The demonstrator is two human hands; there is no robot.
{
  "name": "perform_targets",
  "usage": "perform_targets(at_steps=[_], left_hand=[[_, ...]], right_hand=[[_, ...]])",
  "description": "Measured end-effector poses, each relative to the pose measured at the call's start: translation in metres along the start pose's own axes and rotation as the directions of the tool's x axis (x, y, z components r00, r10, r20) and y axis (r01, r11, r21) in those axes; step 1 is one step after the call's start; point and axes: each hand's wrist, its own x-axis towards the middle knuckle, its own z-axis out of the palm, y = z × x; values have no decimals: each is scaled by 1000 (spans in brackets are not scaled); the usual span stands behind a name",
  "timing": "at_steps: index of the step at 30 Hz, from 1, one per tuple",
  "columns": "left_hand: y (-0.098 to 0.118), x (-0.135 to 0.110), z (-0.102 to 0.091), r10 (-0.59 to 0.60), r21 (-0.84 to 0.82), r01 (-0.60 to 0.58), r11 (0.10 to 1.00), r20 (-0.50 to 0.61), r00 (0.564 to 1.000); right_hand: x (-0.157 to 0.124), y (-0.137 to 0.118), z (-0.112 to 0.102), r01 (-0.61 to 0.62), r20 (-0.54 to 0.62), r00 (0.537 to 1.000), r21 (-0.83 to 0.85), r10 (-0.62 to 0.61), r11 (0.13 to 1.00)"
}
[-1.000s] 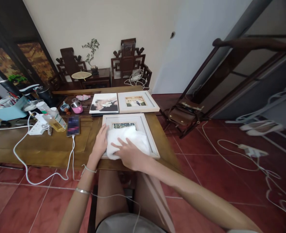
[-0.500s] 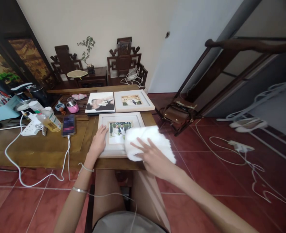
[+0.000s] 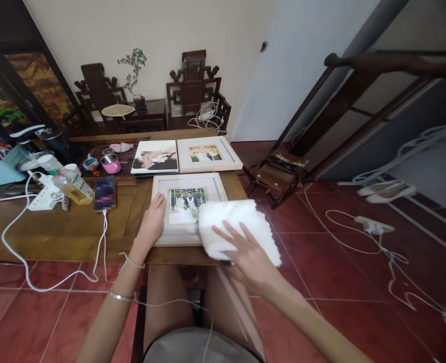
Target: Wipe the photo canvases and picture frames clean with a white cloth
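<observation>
A light wooden picture frame (image 3: 190, 235) with a wedding photo lies flat near the table's front edge. My left hand (image 3: 155, 219) holds its left side, fingers together over the rim and thumb out of sight. Under my right hand (image 3: 247, 249) is a white fluffy cloth (image 3: 226, 214); the fingers are spread across its top and the thumb side is partly hidden. This cloth covers the frame's lower right corner and hangs past the table's right edge. Behind lie a second picture frame (image 3: 228, 154) and a white-edged photo panel (image 3: 155, 156).
On the wooden table (image 3: 132, 239), left of the frame, lie a plugged-in phone (image 3: 104, 194), a bottle of yellowish liquid (image 3: 77, 186), a power strip (image 3: 43, 199) and a pink cup (image 3: 110, 164). A white cable droops over the front edge. A wooden stand with a brown bag (image 3: 279, 174) is at right.
My right hand and the cloth have slid a little right and toward me, baring more of the photo. My left hand stays on the frame's left side.
</observation>
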Motion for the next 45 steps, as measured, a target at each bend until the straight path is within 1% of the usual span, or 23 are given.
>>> perform_targets(at_steps=[3,6,9,14,16,17,18,20,24,27,29,31,33,35,38,40,41,43,45], left_hand=[[1,0,-3,2,3,-2,1000,22,1000],[1,0,-5,8,6,-8,1000,37,999],[2,1,-6,4,14,-4,1000,52,999],[2,1,-4,-7,1,7,1000,45,999],[1,1,-3,-15,-1,15,1000,35,999],[0,1,-2,-17,-2,17,1000,30,999],[-1,1,-1,-18,-3,18,1000,25,1000],[-3,1,2,-16,-7,16,1000,15,1000],[-4,0,4,-11,-22,11,1000,-6,1000],[-3,0,4,-18,-20,18,1000,-6,1000],[-2,-1,3,-18,-9,18,1000,4,1000],[-2,-1,2,-12,0,12,1000,11,1000],[-2,-1,1,1,5,-2,1000,13,1000],[-2,0,0,18,9,-18,1000,18,1000],[-3,0,0,32,14,-32,999,29,999],[-4,1,0,32,18,-32,999,24,999],[-4,1,-1,31,19,-31,999,20,999],[-3,2,-2,30,18,-30,999,17,999],[-2,3,-3,28,13,-28,1000,17,999]], right_hand=[[-14,15,-10,-30,-22,999,-9,30,999],[-8,27,-17,-23,-42,999,-14,23,1000],[19,44,-18,-32,-53,998,-43,30,999],[80,82,-16,-104,-41,994,-92,101,990],[94,90,-15,-127,-46,991,-99,123,987],[96,91,-15,-125,-47,992,-100,121,987],[95,90,-15,-114,-45,993,-99,110,989],[82,82,-15,-73,-32,997,-85,71,994],[29,47,-25,-4,40,999,-8,4,1000],[-7,23,-37,3,121,993,83,-13,997],[-18,15,-42,-14,163,987,129,-8,992],[-17,15,-42,-37,175,985,144,12,989],[-5,26,-37,-53,151,988,125,33,991],[17,42,-30,-66,106,993,78,57,995],[65,66,-25,-130,35,991,-15,130,991],[104,72,-26,-150,-13,989,-88,150,985],[123,72,-26,-139,-47,990,-116,134,984],[160,64,-23,-34,-76,997,-175,21,984],[189,52,-14,86,-24,995,-217,-94,972]])
